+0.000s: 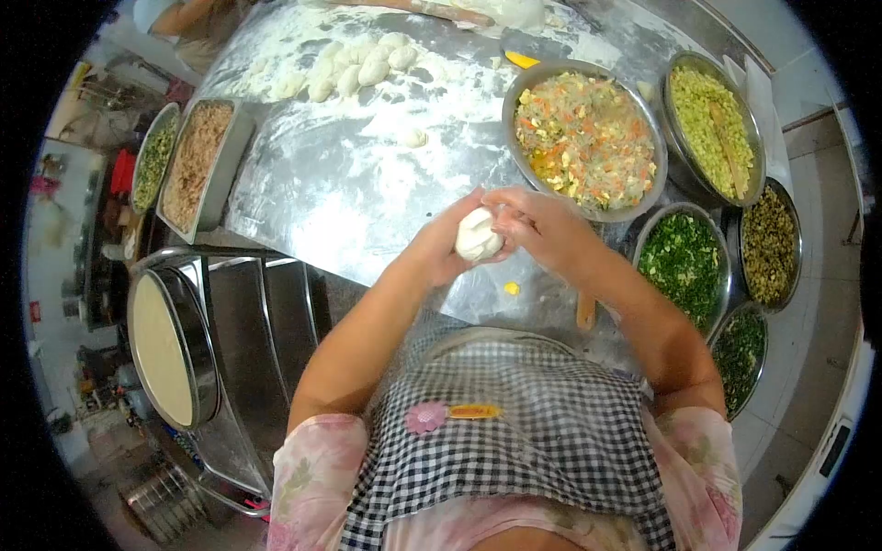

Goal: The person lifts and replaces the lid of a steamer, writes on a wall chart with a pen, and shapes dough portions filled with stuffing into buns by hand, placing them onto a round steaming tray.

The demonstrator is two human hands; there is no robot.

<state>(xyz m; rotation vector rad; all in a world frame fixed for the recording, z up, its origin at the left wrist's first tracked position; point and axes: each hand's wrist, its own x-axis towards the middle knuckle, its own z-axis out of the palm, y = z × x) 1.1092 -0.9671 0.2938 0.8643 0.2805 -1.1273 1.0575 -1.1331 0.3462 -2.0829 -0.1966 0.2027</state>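
My left hand [443,241] cups a round white filled bun [477,237] made of dough, its fingers wrapped around the far side. My right hand [551,231] presses in from the right, with thumb and fingertips closed on the edge of the dough. Both hands hover over the near edge of the floury steel table [303,197]. Just beyond them, a large metal bowl [508,138] holds a mixed filling [588,142] with orange and yellow bits. Below my right hand lies a wooden handle [586,310]; what it belongs to is hidden.
Several dough pieces [363,66] lie in flour at the back, behind a single dough lump [413,138]. A rolling pin [432,11] is farther off. Bowls of chopped greens [682,262] and yellow-green filling [707,115] stand right. A meat-filling tray [241,138] and round pan [197,349] are left.
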